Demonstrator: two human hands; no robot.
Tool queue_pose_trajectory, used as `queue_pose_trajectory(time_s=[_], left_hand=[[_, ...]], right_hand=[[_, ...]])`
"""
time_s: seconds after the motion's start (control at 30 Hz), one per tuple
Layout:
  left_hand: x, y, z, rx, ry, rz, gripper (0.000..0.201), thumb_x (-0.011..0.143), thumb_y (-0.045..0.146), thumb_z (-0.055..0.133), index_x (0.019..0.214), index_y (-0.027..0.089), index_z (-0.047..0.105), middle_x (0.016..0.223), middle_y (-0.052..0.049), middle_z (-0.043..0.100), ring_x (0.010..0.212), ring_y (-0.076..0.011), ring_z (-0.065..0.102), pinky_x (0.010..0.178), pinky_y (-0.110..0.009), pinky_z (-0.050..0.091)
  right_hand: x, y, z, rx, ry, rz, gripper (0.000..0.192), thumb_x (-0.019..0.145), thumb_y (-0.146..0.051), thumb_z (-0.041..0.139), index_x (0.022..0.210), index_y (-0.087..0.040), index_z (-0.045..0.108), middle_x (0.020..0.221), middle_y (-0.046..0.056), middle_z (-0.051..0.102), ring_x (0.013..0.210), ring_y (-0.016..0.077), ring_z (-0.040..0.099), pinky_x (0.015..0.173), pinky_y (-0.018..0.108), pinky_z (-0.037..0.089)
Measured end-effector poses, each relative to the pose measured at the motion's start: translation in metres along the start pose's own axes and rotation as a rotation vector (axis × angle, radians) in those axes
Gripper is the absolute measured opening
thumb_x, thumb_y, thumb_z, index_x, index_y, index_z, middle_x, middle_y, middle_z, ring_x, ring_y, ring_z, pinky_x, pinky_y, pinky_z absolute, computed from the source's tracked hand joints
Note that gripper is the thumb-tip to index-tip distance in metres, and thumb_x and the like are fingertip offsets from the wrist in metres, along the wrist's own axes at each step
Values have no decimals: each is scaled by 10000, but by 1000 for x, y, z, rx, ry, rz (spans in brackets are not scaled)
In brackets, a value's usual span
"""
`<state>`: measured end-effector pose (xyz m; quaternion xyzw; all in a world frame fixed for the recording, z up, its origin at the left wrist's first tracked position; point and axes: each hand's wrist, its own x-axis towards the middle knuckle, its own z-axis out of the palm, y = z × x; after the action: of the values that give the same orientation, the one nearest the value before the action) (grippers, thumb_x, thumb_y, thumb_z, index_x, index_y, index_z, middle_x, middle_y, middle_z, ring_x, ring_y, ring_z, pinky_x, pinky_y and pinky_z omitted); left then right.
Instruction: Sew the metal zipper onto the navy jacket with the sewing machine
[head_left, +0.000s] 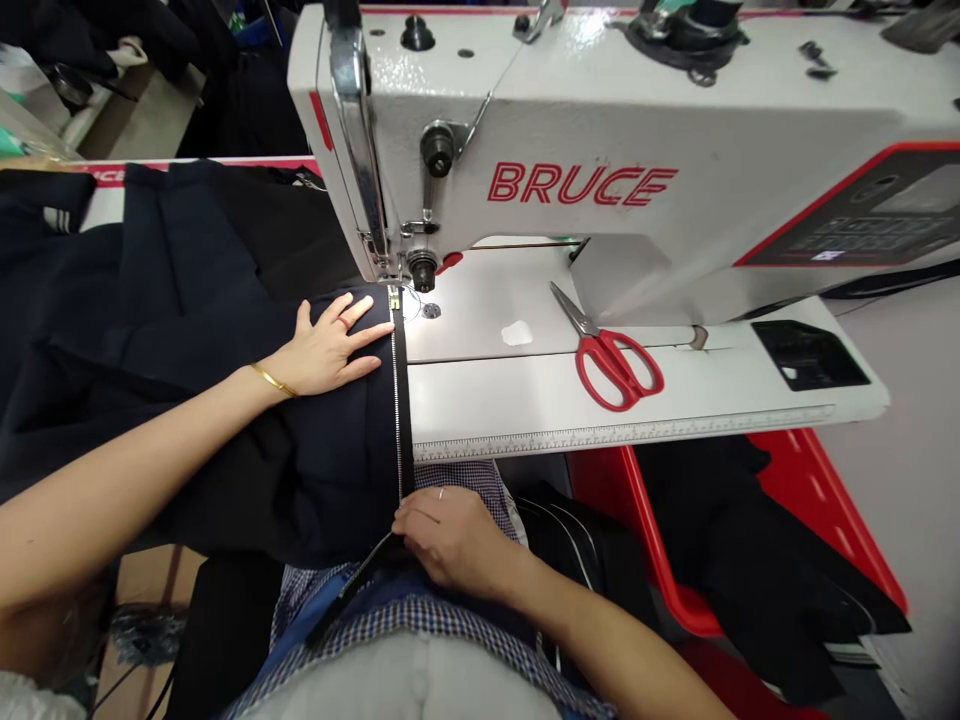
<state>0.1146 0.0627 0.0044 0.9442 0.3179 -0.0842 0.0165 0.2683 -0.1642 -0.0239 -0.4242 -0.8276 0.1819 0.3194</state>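
The left hand (334, 345), spread open, rests palm-down on the dark navy cloth garment (202, 370). The right hand (457, 535) pinches the long black zip tape with silver teeth (398, 420), which runs along the garment's edge to the white sewing machine's (720, 170) metal presser foot (394, 299).

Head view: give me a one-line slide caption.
Left hand spread on dark cloth, right hand pinching the zipper along its edge, at a BRUCE sewing machine.

Left hand (326, 350): flat, spread wide, left of the middle.
Right hand (457, 538): curled, pinching, lower middle.
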Motion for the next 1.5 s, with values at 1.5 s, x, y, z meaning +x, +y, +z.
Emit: queue_pose_trajectory(time_s=[1.5], left_hand=[[38,-39,6,-116,175,193,391,847,436,376,1184,314,533,1232,-120,460,1119,-323,396,920,-581,275]], right_hand=[[44,45,-21,-125,120,-78,162,816,-93,451,844,-133,606,904,20,657,866,117,575,754,237,471]])
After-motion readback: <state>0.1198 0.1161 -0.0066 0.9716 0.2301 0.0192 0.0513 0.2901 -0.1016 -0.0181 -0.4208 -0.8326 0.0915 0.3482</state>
